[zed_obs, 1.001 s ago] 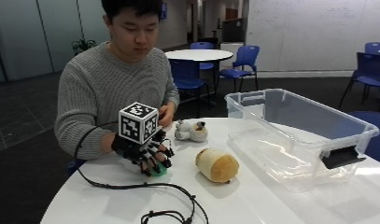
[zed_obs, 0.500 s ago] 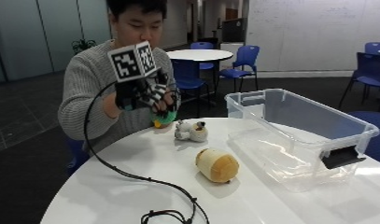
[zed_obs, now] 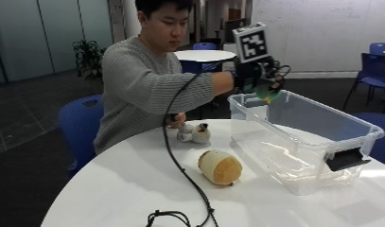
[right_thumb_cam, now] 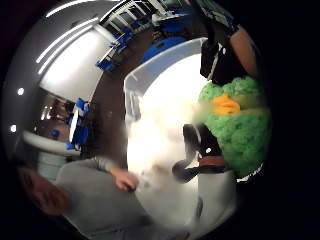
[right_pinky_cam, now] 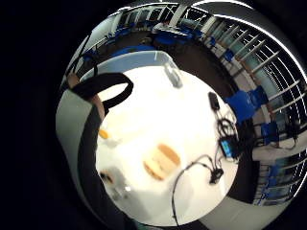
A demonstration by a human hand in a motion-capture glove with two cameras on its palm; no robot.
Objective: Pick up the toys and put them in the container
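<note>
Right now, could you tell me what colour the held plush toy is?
The plush toy is green with an orange patch; clearest in the thumb side palm view.

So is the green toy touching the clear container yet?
Apart: the outside view shows the gloved right hand holding the green toy above the container rim.

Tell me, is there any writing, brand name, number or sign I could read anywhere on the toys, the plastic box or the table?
None can be read.
Green toy in the right hand: no lettering shows.
Clear container: no label or brand shows; its black latch is plain.
Tan toy and small white toy on the table: no text.
Whiteboard on the far wall: faint marks, too blurred to read.
</note>
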